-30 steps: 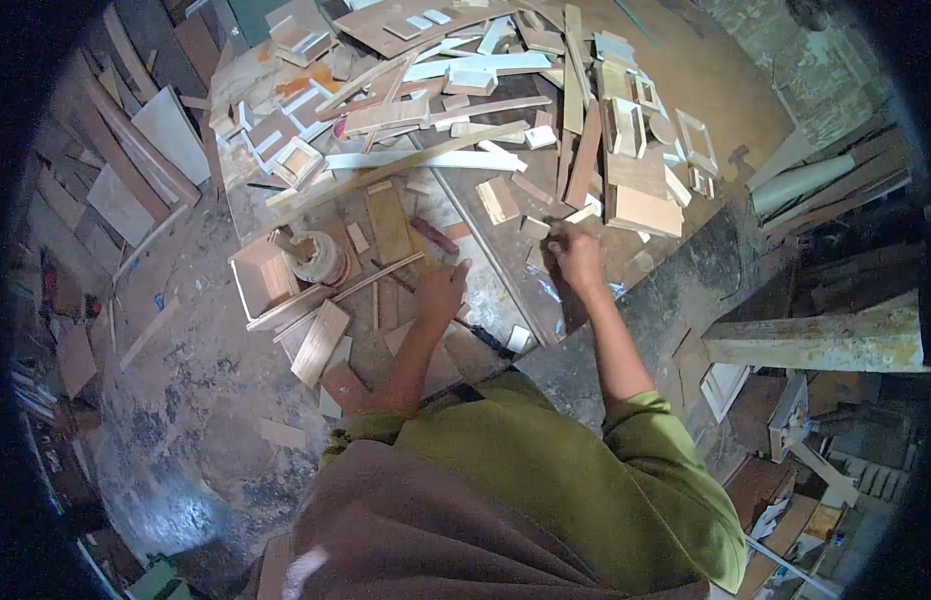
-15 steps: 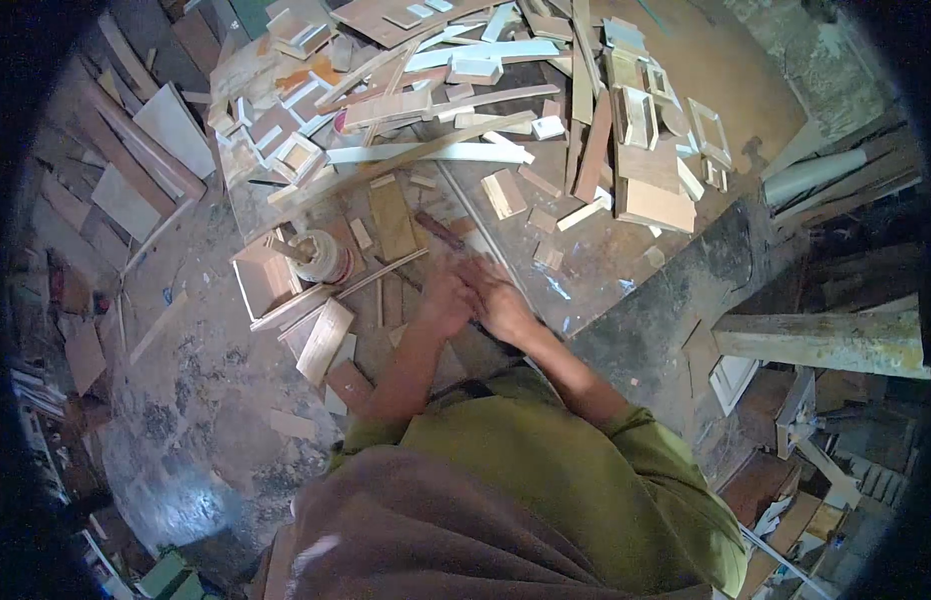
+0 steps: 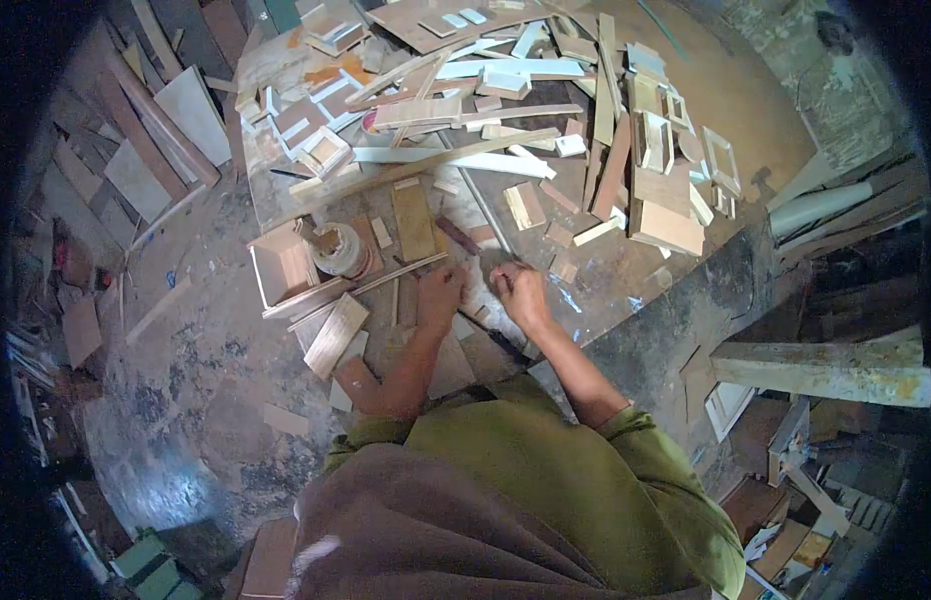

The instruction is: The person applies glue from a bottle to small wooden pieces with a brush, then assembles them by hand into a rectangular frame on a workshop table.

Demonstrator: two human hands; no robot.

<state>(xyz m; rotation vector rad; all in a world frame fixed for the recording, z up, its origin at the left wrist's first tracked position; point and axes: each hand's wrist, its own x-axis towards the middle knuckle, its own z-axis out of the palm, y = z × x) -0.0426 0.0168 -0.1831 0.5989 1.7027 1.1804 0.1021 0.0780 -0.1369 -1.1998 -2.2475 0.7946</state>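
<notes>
My left hand (image 3: 443,292) is closed beside the right end of a thin wooden strip (image 3: 401,272). What its curled fingers hold, if anything, is too small to make out. My right hand (image 3: 525,296) is a little to the right, apart from it, with thumb and fingers pinched together. Something small may be in that pinch, but I cannot name it. Just beyond both hands lies a dark reddish-brown stick (image 3: 458,236). Below them, near my body, a slim black object (image 3: 508,346) rests at a slant on the table.
Left of my hands stand a white tub (image 3: 340,252) with a stick in it and an open wooden box (image 3: 283,275). A pale wood block (image 3: 337,335) lies nearer me. Long strips (image 3: 441,158) and several small wooden frames (image 3: 723,160) cover the far side.
My hands were together, one over the other, and have come apart. The right has moved right, and both are closed. The view has shifted slightly.
</notes>
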